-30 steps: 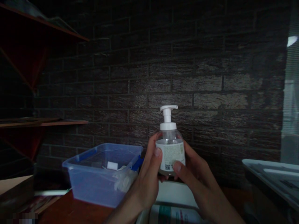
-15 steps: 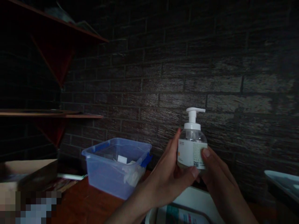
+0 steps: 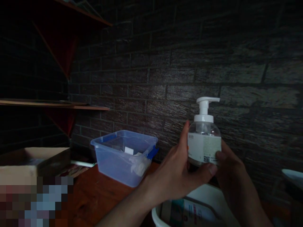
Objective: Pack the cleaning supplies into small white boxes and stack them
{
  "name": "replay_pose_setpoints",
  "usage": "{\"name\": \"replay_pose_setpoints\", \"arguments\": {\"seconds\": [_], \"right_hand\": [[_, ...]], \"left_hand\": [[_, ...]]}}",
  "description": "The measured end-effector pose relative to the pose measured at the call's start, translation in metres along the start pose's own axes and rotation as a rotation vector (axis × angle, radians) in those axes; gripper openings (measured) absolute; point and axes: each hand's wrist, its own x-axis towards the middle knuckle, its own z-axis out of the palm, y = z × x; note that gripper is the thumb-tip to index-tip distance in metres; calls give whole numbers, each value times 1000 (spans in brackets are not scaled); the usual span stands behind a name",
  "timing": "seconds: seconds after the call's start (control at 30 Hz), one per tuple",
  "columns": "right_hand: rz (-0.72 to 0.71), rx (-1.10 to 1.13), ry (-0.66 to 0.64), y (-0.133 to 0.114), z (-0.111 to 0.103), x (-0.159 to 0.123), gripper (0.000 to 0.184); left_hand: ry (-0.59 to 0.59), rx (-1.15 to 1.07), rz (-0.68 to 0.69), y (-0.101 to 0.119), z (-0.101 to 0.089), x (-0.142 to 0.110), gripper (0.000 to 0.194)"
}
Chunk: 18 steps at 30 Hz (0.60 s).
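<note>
A clear pump bottle with a white pump top and a pale label stands upright between my two hands, its spout pointing right. My left hand is wrapped round its left side and base, thumb across the lower front. At the lower right of the bottle, my right hand grips it, with the thumb on the label's edge and the other fingers hidden behind. Below the hands is a white bin with a printed teal and white packet in it.
A translucent blue plastic box with white items inside sits on the reddish wooden table against the dark brick wall. An open cardboard box is at the left, below wooden shelves. A pale-rimmed object stands at the right edge.
The view has shifted, so the boxes and shelves appear a little higher and further right. The bottle is still in both hands, slightly larger and higher in view; my right thumb sits lower beside the label.
</note>
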Motion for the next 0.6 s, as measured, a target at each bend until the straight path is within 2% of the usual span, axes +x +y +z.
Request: {"name": "replay_pose_setpoints", "arguments": {"seconds": [0.17, 0.47, 0.6], "right_hand": [[-102, -93, -21, 7, -3, -4, 72], [-277, -208, -54, -2, 3, -10, 72], [-277, -243, -5, 2, 2, -9, 72]], "left_hand": [[-9, -20, -5, 3, -2, -4, 98], [100, 93, 6, 2, -3, -8, 66], [156, 110, 14, 2, -2, -8, 61]]}}
